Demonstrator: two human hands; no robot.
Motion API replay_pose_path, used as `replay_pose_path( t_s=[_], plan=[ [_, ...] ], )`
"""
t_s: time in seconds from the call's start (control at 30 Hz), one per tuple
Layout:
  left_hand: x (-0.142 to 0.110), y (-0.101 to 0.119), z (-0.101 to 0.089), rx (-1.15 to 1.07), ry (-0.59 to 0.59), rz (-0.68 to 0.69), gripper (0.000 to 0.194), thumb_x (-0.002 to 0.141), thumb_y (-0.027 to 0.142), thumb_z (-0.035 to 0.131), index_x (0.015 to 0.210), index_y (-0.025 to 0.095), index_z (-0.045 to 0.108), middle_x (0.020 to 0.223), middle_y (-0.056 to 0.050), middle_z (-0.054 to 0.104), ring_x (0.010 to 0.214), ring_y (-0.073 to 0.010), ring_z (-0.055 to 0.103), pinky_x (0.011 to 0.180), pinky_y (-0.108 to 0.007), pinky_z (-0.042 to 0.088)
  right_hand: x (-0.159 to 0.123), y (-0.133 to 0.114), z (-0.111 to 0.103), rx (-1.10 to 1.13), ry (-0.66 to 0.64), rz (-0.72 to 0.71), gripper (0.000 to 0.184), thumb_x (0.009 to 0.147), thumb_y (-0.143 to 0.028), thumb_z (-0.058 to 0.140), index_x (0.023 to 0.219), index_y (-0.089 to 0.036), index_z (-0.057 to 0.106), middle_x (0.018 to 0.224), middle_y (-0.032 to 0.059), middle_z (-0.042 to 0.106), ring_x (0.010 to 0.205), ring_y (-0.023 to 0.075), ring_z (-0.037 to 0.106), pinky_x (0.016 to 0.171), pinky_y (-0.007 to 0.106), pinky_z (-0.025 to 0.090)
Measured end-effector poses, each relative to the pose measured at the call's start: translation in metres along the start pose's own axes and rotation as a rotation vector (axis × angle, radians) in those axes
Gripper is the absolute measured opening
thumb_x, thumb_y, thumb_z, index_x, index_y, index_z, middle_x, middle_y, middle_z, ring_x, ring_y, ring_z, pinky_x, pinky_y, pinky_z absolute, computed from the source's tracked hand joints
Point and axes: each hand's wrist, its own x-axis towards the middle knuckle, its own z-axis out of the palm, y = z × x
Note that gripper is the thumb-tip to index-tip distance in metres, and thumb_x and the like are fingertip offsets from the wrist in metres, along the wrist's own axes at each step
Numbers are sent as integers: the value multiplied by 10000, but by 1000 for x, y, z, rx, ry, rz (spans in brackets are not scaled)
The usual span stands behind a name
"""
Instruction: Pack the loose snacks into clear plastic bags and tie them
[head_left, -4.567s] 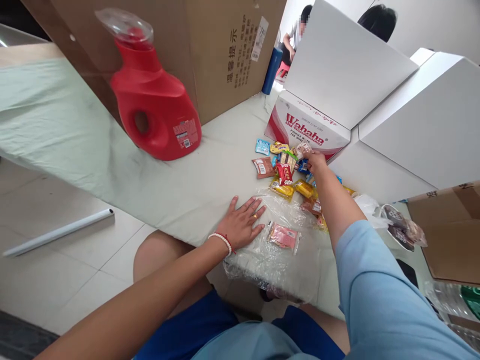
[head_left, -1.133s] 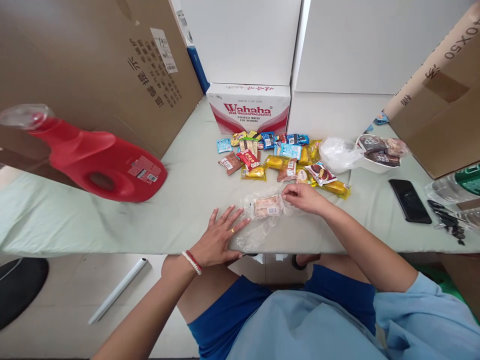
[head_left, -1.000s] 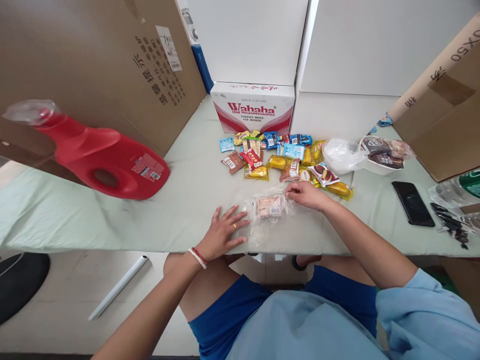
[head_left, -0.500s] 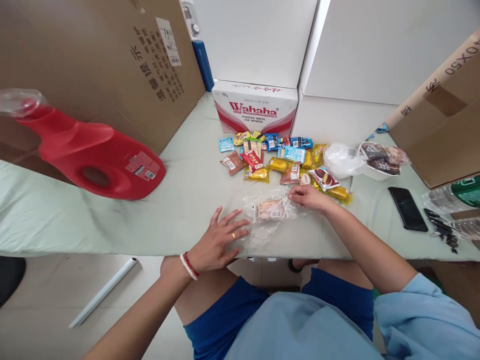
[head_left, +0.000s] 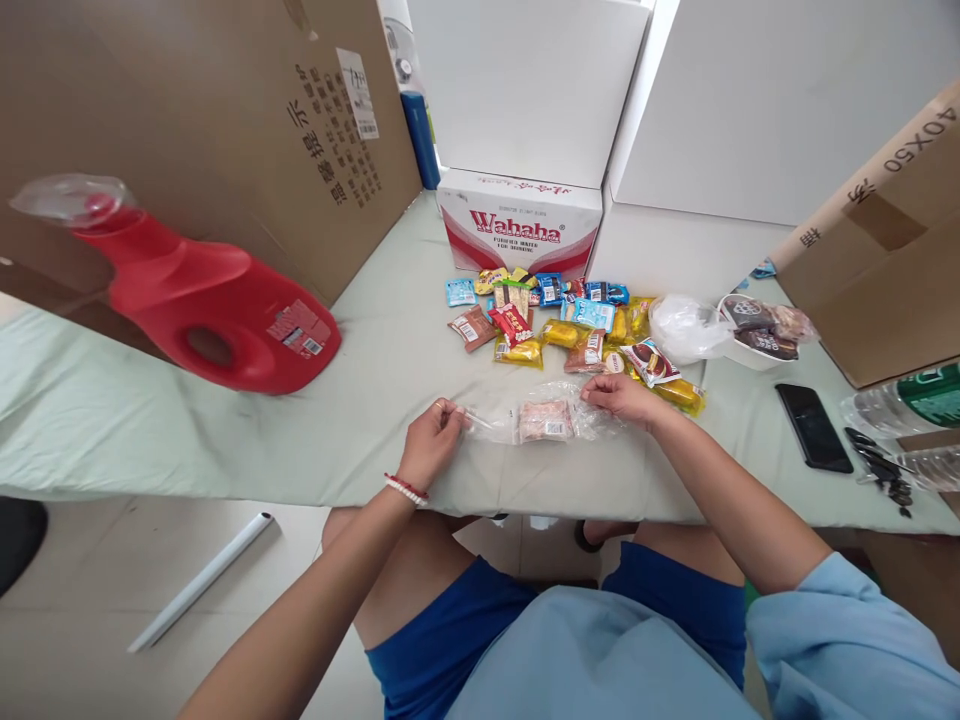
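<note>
A clear plastic bag (head_left: pixel 496 428) lies stretched sideways near the front of the table. Inside or under its film is a small pinkish snack packet (head_left: pixel 545 420) with a barcode label; I cannot tell which. My left hand (head_left: pixel 435 436) pinches the bag's left end. On the other side, my right hand (head_left: pixel 619 396) grips the bag's right end between thumb and fingers. Just beyond the bag is a pile of small wrapped snacks, among them a red packet (head_left: pixel 511 325), a yellow-wrapped one (head_left: pixel 519 352) and a brown one (head_left: pixel 585 353).
A red jug (head_left: pixel 225 310) stands on the left before a large cardboard box (head_left: pixel 225 120). Behind the snacks is a Wahaha carton (head_left: pixel 517 225). To the right are a white plastic bag (head_left: pixel 679 328), a phone (head_left: pixel 814 427) and plastic bottles (head_left: pixel 877 405).
My left hand has gone from spread fingers over the bag to a pinch on its left end, drawing it out leftward. The right hand keeps its hold. The view has shifted slightly.
</note>
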Motion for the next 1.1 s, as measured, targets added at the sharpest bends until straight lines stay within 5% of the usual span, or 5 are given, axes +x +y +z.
replay_pose_path(
  t_s=[0.23, 0.37, 0.5, 0.73, 1.1],
  plan=[
    [-12, -10, -13, 304, 603, 68, 206, 759, 229, 572, 952, 201, 638, 1081, -142, 647, 1117, -343, 587, 1001, -523, 443, -9, 1, -3, -535, 194, -38, 179, 875, -267, 556, 851, -164, 701, 835, 58, 696, 744, 185, 583, 676, 277, 395],
    [-62, 4, -16, 378, 944, 414, 189, 789, 123, 576, 937, 211, 653, 994, -111, 640, 1029, -302, 615, 963, -505, 438, -16, -22, -3, -912, 383, -173, 263, 963, -269, 504, 1021, -184, 746, 1071, 139, 693, 994, 277, 600, 800, 335, 430],
    [-88, 48, 17, 366, 454, 957, 302, 828, 48, 549, 1011, 255, 671, 972, -44, 728, 1002, -225, 660, 898, -407, 445, 11, -49, 12, -999, 325, -342, 377, 986, -323, 544, 1308, -168, 664, 1256, 163, 661, 1186, 326, 530, 969, 392, 429],
    [-27, 85, 73, 591, 0, 617, 332, 973, 137, 483, 1212, 242, 688, 1241, -72, 749, 1089, -270, 622, 859, -451, 406, 79, -61, 35, -998, 141, -167, 525, 868, -347, 731, 1328, -109, 642, 1201, 182, 721, 1167, 348, 592, 937, 373, 448],
    [-23, 75, 81, 645, 63, 537, 297, 1008, 218, 503, 1208, 302, 705, 1309, -115, 654, 1127, -308, 528, 839, -451, 384, 49, -78, 16, -954, 41, -381, 205, 931, -201, 596, 1027, -154, 772, 1059, 117, 717, 922, 222, 636, 774, 280, 398]
  ],
)
